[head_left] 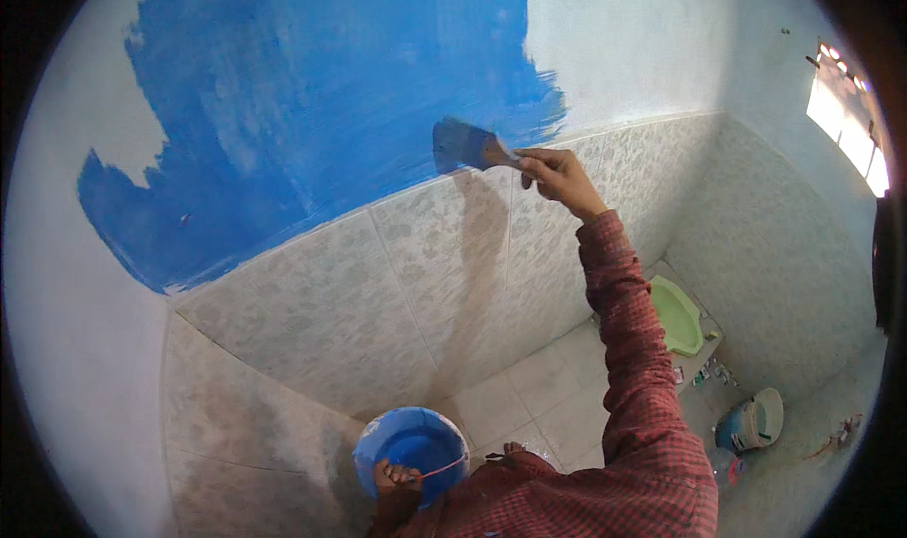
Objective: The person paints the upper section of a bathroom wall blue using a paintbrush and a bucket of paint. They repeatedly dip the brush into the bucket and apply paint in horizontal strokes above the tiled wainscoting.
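My right hand (559, 181) is raised to the wall with its fingers closed round the handle of a wide flat paintbrush (465, 147). The bristles are dark with blue paint and lie at the lower border of a large blue painted patch (321, 85), just above the tile edge. Low down, my left hand (395, 477) is closed on the thin reddish handle of a paint bucket (367, 451). Blue paint (416, 444) fills part of this bucket, and its pale inner wall is smeared blue.
Patterned tiles (331, 283) cover the lower wall, below white wall (624, 47). To the right on the floor are a light green squat toilet pan (675, 316), a second bucket (756, 420) and small items beside it. A bright window (846, 122) is at upper right.
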A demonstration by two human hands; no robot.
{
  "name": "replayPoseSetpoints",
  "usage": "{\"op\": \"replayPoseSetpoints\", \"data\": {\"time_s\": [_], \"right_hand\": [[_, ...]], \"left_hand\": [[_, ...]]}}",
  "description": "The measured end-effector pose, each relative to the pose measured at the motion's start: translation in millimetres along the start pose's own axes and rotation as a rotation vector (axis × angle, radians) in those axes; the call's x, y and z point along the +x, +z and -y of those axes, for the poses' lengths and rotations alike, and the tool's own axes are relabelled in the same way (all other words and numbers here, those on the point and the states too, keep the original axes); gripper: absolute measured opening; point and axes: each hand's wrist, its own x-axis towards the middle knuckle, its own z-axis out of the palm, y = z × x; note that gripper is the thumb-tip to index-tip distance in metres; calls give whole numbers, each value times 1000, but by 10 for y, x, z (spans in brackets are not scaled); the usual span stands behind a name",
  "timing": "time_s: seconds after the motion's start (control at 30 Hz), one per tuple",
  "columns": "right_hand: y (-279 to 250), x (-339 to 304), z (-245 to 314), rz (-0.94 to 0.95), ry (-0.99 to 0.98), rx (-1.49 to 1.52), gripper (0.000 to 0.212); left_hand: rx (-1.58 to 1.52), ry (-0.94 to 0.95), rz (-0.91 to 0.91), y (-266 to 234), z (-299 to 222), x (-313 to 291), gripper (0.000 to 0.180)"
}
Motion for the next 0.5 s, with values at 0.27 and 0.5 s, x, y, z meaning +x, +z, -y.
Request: {"op": "replayPoseSetpoints", "data": {"time_s": [0.27,0.5], "right_hand": [[-958,139,-384,-95,28,24,33],[-1345,-174,-373,-276,-20,-23,33]], "left_hand": [[-3,66,-16,335,402,-158,22],[372,171,-73,627,746,-100,20]]}}
